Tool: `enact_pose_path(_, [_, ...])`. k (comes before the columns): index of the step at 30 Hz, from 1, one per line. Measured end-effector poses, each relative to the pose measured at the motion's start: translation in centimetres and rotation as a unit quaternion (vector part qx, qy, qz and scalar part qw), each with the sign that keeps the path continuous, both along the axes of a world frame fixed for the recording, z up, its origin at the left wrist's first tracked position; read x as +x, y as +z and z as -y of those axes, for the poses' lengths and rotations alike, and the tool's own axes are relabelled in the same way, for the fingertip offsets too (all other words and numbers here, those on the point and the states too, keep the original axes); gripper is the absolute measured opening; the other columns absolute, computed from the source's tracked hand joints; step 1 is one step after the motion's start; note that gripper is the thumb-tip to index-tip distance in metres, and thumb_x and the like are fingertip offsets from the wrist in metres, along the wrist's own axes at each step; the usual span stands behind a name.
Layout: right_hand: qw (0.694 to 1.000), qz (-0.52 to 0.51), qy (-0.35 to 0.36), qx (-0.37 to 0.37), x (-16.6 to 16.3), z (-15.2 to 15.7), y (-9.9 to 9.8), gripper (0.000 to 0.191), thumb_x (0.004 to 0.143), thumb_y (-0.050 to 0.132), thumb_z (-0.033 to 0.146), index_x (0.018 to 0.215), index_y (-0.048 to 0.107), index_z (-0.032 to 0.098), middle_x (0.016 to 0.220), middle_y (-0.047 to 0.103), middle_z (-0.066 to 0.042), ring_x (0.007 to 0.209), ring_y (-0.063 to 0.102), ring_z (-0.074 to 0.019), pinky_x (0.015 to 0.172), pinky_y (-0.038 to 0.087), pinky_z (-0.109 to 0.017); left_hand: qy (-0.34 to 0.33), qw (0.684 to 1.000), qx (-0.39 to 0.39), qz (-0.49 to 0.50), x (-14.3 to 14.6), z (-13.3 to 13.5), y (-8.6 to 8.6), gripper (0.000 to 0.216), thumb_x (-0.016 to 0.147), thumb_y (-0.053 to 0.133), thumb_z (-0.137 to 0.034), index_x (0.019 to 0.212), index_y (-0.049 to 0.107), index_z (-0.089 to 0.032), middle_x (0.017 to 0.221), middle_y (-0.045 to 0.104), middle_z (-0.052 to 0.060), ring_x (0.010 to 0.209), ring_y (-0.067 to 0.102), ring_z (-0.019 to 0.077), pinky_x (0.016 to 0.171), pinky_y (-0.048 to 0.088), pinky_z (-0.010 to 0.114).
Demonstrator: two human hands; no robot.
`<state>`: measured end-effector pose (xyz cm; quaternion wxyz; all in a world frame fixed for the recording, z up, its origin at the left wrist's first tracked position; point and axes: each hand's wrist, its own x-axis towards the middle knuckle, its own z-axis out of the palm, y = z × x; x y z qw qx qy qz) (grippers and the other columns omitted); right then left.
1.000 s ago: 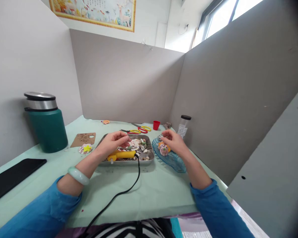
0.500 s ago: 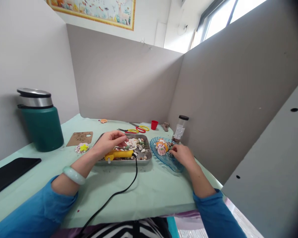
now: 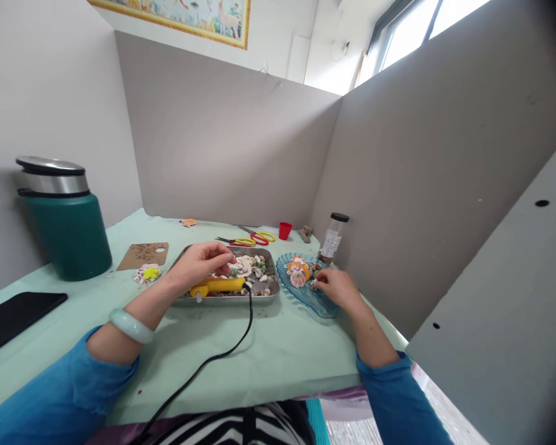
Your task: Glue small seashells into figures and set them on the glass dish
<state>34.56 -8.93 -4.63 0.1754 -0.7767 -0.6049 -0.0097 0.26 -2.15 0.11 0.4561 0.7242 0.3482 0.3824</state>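
Note:
My left hand [image 3: 204, 261] hovers over the near-left part of a metal tray [image 3: 272, 299], its fingers curled and pressed together. Whatever they pinch is too small to make out. Shells and small stones [image 3: 254, 267] fill much of the tray. A yellow glue gun [image 3: 225, 285] lies along the tray's near edge, below that hand. At the right, my right hand [image 3: 339, 288] reaches into a blue scalloped dish [image 3: 322, 306], fingertips closed at a small pile of little shells [image 3: 314, 270]. What they grip is hidden. Beside them in the dish sit a pink ribbed shell [image 3: 298, 276] and an orange piece [image 3: 300, 264].
Scissors [image 3: 259, 237] and a red cup [image 3: 285, 231] stand behind the tray; a black-lidded jar [image 3: 332, 240] is behind the dish. Leftward are a brown card [image 3: 143, 254], a yellow-flower piece [image 3: 149, 273], a green flask [image 3: 69, 235] and a black phone [image 3: 21, 318]. A black cord [image 3: 213, 358] crosses the front.
The view has shifted slightly, so everything sits a little further left and higher. Both hands stay at nearly the same places, over the tray and in the dish.

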Motion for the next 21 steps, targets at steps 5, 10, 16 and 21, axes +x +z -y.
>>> enact_pose_path(5, [0.998,-0.005,-0.012,0.057,-0.26,0.1,-0.01,0.015,0.076,0.059,0.031,0.083,0.069,0.023,0.085,0.069,-0.002,0.076,0.059,-0.0168,0.058,0.031,-0.025,-0.003,1.0,0.005,-0.008,0.06,0.21,0.24,0.033,0.073,0.064,-0.048,0.083,0.062,-0.017,0.082,0.07,0.007,0.07,0.064,0.0171,0.067,0.052,0.031])
enact_pose_path(10, [0.997,0.001,-0.018,0.071,-0.59,-0.08,0.07,0.015,0.078,0.058,0.03,0.087,0.068,0.024,0.088,0.069,-0.001,0.079,0.059,-0.0175,0.059,0.032,-0.025,0.001,1.0,0.001,-0.011,0.13,0.58,0.65,0.032,0.072,0.064,-0.048,0.082,0.063,-0.017,0.082,0.07,0.007,0.07,0.064,0.0172,0.067,0.051,0.03])
enact_pose_path(16, [0.998,-0.007,-0.018,0.055,-0.03,-0.39,-0.35,0.016,0.076,0.061,0.03,0.09,0.068,0.025,0.089,0.07,-0.001,0.081,0.06,-0.018,0.061,0.034,-0.025,-0.001,1.0,0.004,-0.007,0.04,0.41,0.46,0.035,0.07,0.065,-0.05,0.082,0.063,-0.017,0.081,0.069,0.007,0.07,0.063,0.0181,0.066,0.052,0.031])
enact_pose_path(21, [0.999,-0.002,-0.002,0.047,0.07,-0.46,-0.49,0.019,0.077,0.061,0.031,0.095,0.068,0.026,0.088,0.069,-0.001,0.079,0.06,-0.0173,0.06,0.033,-0.025,-0.004,1.0,0.005,-0.004,0.09,0.71,0.7,0.033,0.07,0.065,-0.05,0.079,0.063,-0.018,0.08,0.069,0.007,0.069,0.063,0.0176,0.067,0.052,0.03])
